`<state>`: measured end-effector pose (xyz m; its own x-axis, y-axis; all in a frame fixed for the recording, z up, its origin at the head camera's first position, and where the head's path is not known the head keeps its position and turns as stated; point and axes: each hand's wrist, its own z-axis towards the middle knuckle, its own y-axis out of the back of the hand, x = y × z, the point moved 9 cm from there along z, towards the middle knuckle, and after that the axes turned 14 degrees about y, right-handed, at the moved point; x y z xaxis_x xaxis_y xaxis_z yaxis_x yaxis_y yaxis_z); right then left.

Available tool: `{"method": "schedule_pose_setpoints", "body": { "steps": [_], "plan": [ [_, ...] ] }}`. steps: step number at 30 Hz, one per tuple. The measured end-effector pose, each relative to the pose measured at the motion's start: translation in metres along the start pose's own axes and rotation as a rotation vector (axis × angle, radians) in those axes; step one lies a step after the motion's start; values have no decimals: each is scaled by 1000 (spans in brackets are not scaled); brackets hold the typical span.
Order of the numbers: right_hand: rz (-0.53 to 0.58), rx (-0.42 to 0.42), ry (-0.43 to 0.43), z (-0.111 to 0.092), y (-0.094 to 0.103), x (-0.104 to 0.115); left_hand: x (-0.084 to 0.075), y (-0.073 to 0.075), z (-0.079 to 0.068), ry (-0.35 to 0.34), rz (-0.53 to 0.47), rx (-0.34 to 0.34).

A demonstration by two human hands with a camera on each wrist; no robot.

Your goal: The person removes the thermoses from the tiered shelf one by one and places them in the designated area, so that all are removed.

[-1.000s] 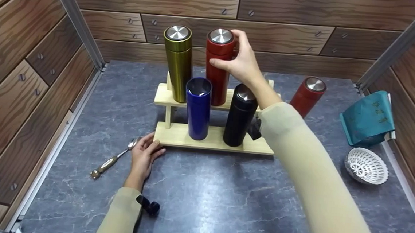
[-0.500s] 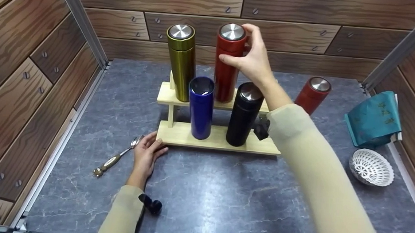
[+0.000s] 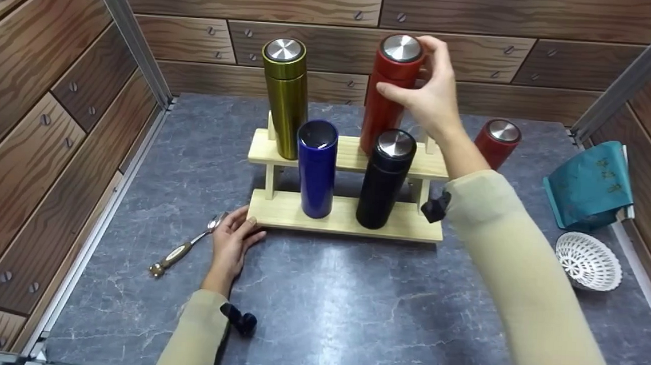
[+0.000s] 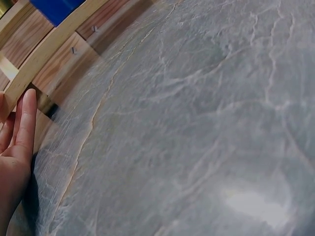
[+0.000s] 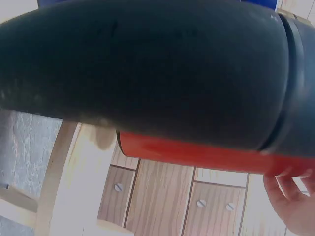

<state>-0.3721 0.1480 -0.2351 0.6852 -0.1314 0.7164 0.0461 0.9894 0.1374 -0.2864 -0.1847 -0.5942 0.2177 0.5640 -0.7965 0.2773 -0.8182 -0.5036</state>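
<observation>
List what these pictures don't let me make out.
Held red bottle: head view, black bottle hides part of its base.
Other red bottle: head view, right arm hides its lower end.
Left hand: left wrist view, cut off by the left edge.
Teal item: head view, marks too small to read.

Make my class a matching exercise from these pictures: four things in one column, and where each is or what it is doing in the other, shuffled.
Things
1. gold bottle
2. blue bottle
3. right hand
4. spoon

Places or states
A. on the table, near the left hand
B. on the lower shelf, beside the black bottle
C. holding a red bottle
D. on the upper shelf

Right pairs: 1-D, 2-B, 3-C, 4-A
</observation>
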Motion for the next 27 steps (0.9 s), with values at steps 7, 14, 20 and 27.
{"method": "schedule_pose_setpoints", "body": {
  "steps": [7, 14, 20, 27],
  "plan": [
    [-10, -51, -1, -5, 17, -2, -2, 0, 0, 7, -2, -3],
    [6, -94, -1, -8, 31, 0, -3, 2, 0, 8, 4, -18],
    [4, -110, -7, -14, 42, 2, -3, 2, -1, 2, 2, -21],
    [-46, -117, -26, -26, 62, 6, 0, 0, -3, 4, 14, -15]
  ]
}}
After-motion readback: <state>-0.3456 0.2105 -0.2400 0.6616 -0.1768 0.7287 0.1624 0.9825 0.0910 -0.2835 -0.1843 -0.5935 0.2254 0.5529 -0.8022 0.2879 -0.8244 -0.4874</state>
